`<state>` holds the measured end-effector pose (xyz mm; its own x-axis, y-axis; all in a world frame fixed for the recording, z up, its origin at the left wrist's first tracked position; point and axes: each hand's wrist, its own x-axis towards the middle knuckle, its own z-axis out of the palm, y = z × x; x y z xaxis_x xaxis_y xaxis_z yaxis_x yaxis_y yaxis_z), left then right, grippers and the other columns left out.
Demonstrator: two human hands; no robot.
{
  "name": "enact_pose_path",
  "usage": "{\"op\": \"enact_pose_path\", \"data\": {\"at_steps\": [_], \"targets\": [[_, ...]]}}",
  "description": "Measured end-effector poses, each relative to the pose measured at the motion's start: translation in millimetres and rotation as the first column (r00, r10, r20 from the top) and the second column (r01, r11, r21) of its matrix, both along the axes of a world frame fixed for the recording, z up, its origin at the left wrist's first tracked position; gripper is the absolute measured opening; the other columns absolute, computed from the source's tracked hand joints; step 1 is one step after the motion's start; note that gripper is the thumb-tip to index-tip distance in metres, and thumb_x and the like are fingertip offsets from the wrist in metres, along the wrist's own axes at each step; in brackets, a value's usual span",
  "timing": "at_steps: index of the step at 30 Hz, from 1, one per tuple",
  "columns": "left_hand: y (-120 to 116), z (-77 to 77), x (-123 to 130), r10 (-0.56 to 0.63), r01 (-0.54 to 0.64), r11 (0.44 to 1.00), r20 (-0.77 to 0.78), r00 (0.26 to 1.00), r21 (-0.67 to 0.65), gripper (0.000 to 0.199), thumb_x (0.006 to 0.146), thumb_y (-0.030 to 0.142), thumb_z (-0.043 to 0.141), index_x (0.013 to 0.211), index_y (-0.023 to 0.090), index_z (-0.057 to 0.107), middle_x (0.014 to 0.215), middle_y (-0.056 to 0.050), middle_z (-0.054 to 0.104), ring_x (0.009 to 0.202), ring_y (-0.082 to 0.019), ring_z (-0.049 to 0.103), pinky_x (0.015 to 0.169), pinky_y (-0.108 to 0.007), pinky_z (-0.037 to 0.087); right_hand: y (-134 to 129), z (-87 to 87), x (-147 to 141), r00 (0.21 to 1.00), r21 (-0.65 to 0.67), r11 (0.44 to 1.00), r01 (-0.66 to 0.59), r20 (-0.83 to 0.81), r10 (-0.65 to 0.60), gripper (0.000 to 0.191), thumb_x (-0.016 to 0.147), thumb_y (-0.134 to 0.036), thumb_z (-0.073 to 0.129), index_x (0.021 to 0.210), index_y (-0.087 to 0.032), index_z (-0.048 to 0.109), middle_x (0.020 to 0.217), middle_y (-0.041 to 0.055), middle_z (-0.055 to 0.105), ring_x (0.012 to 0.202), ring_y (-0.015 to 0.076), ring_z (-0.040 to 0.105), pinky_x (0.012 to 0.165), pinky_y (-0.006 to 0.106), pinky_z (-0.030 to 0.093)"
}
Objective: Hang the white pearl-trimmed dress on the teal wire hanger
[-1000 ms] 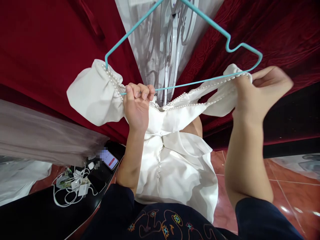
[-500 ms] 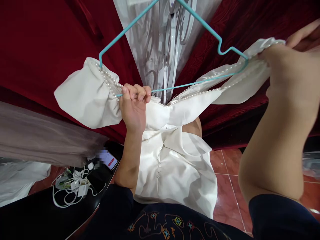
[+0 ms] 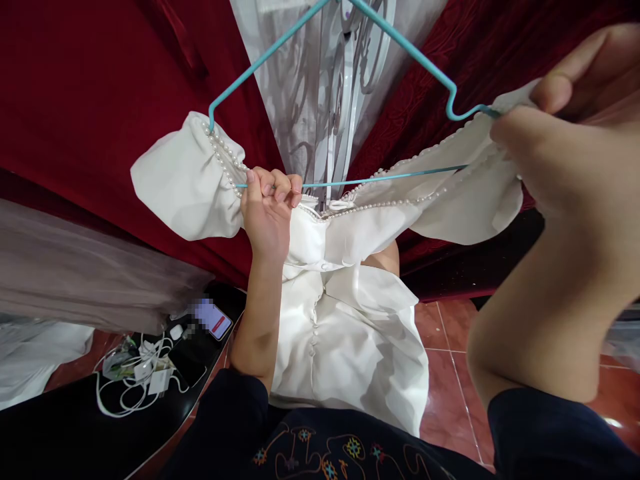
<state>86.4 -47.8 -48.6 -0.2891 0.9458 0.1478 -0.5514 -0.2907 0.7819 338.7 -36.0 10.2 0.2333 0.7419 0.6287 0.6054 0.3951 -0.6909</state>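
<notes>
A white satin dress (image 3: 345, 347) with pearl trim hangs on a turquoise wire hanger (image 3: 270, 50). Fingers of my left hand (image 3: 270, 210) are curled round the hanger's lower bar, beside the gathered left sleeve (image 3: 183, 183). At the right, my right hand (image 3: 575, 133) pinches the other sleeve (image 3: 465, 200) at the hanger's right end. The hanger's right tip is hidden behind that hand. Small buttons run down the middle of the dress.
A black table (image 3: 65, 427) at the lower left bears a lit phone (image 3: 214, 319), a dark phone and tangled white cables (image 3: 133, 393). Red curtains (image 3: 90, 100) hang on both sides of a white metal frame (image 3: 343, 100). Red tiles (image 3: 450, 373) cover the floor.
My right hand has come closer to the camera and inward over the hanger's right end, and the right sleeve hangs lower. The left sleeve has shifted slightly right; my left hand keeps its grip.
</notes>
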Motion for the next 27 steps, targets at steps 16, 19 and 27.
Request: {"op": "enact_pose_path", "data": {"at_steps": [16,19,27], "targets": [[-4,-4.3,1,-0.002,0.002,1.0,-0.001,1.0,0.023,0.047,0.109,0.05,0.042,0.072,0.021,0.037,0.066,0.001,0.045,0.071,-0.014,0.06,0.062,-0.023,0.048,-36,-23.0,-71,0.824,-0.042,0.841,-0.54,0.18,0.538,0.011,0.095,-0.035,0.065,0.096,-0.025,0.063,0.1,0.0046,0.068,0.096,0.02,0.064,0.089,0.038,0.052],[-3,-10.1,0,-0.031,0.033,0.998,-0.04,0.999,0.06,0.046,0.108,0.052,0.043,0.074,0.022,0.041,0.07,0.0,0.053,0.083,-0.016,0.067,0.072,-0.025,0.053,-17,-49.3,-94,0.81,0.025,0.854,-0.52,0.331,0.483,0.017,0.101,-0.037,0.055,0.097,-0.024,0.065,0.108,0.0053,0.071,0.103,0.0216,0.064,0.098,0.042,0.047],[-59,-9.3,-17,-0.227,0.218,0.973,-0.502,0.835,-0.077,0.034,0.103,0.047,0.059,0.101,0.019,0.079,0.101,-0.01,0.079,0.09,-0.022,0.077,0.089,-0.035,0.059,-14,-76.9,-106,0.928,0.155,0.941,-0.3,0.275,0.251,0.036,0.101,-0.037,0.055,0.069,-0.02,0.05,0.091,0.0025,0.072,0.084,0.0186,0.059,0.093,0.044,0.042]]}}
